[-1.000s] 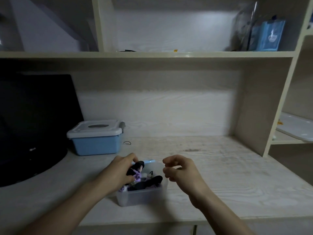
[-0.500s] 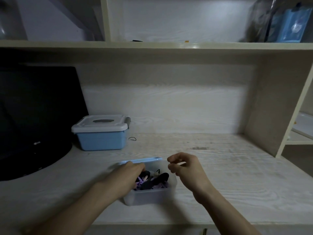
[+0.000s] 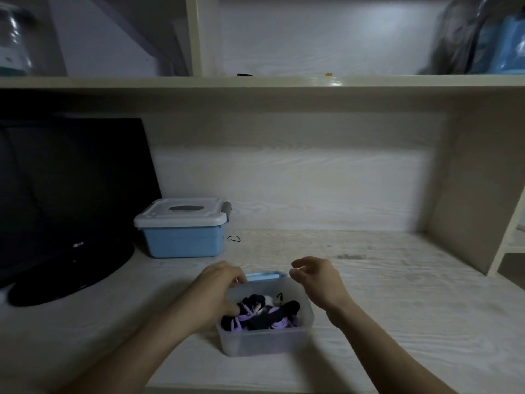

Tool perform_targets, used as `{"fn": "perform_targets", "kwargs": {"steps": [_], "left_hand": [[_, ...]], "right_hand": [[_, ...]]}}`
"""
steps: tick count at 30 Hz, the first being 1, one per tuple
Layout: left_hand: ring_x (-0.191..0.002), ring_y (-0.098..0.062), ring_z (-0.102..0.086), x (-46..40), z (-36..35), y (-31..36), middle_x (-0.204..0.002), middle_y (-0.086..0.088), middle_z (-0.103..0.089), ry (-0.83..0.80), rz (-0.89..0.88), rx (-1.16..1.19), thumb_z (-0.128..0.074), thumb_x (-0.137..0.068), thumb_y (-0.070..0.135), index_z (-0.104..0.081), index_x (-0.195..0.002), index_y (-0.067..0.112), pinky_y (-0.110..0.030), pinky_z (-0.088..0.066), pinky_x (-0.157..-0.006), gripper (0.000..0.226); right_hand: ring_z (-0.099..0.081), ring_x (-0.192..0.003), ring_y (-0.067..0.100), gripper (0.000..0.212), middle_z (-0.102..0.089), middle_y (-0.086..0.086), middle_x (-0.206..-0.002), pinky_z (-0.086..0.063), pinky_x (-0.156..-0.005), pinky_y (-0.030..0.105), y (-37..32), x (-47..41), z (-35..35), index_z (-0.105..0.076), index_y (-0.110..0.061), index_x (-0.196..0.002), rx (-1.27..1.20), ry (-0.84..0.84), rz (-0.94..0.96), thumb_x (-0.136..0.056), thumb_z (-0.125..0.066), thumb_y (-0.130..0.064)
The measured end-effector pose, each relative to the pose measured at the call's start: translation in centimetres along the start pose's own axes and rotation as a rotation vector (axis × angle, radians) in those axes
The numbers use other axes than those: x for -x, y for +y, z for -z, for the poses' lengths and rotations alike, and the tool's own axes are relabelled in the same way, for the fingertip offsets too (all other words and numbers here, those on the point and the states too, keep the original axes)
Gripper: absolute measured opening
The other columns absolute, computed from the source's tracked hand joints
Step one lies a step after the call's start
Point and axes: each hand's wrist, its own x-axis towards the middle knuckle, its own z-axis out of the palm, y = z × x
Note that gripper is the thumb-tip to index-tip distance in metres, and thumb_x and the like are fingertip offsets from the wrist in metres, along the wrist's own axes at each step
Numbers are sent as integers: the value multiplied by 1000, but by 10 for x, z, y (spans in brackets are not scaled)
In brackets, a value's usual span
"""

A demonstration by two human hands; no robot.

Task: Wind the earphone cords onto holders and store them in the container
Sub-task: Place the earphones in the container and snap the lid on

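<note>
A clear plastic container [image 3: 265, 341] stands near the desk's front edge. Inside lie several black earphone cords wound on purple holders [image 3: 265, 315]. Its light blue lid [image 3: 265, 275] lies just behind the container. My left hand [image 3: 217, 292] is over the container's left rim. Its fingertips reach the lid's left end and its thumb is beside the wound cords; I see nothing gripped in it. My right hand [image 3: 319, 281] hovers above the container's back right corner, fingers curled and apart, holding nothing.
A blue storage box with a white lid [image 3: 181, 231] sits at the back left beside a black monitor [image 3: 71, 194]. A small black loop [image 3: 233, 238] lies next to that box. A shelf upright [image 3: 466, 200] walls the desk on the right.
My left hand let go of a black wound earphone in the container, then drew back to the lid's end. My right hand stayed hovering. The camera moved nearer.
</note>
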Motion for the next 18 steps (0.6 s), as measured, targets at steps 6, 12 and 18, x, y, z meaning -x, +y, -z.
{"fn": "perform_targets", "kwargs": {"steps": [6, 12, 18], "left_hand": [[-110, -27, -60, -9, -3, -21, -110, -8, -68, 326, 317, 201, -61, -89, 20, -70, -109, 13, -29, -42, -88, 22], [-83, -29, -73, -13, -14, -34, -76, -9, -77, 282, 449, 567, -66, -77, 22, -77, -72, 20, -42, -60, -80, 12], [-66, -28, -70, -11, -8, -31, -63, -5, -74, 491, 486, 718, -79, -74, 16, -73, -55, 18, -45, -60, -78, 21]], "right_hand": [[-70, -97, 23, 26, -74, 9, -107, -55, -81, 34, 2, -17, -9, -72, -15, -114, -14, -99, -70, -92, -64, -25], [-60, -73, 18, 17, -72, 2, -82, -45, -64, 29, 6, -17, -13, -79, -10, -90, -32, -124, -65, -90, -63, -17], [-69, -78, 15, 13, -78, 1, -80, -51, -67, 26, -6, -10, -4, -82, -11, -85, -142, 49, -33, -84, -68, -11]]}}
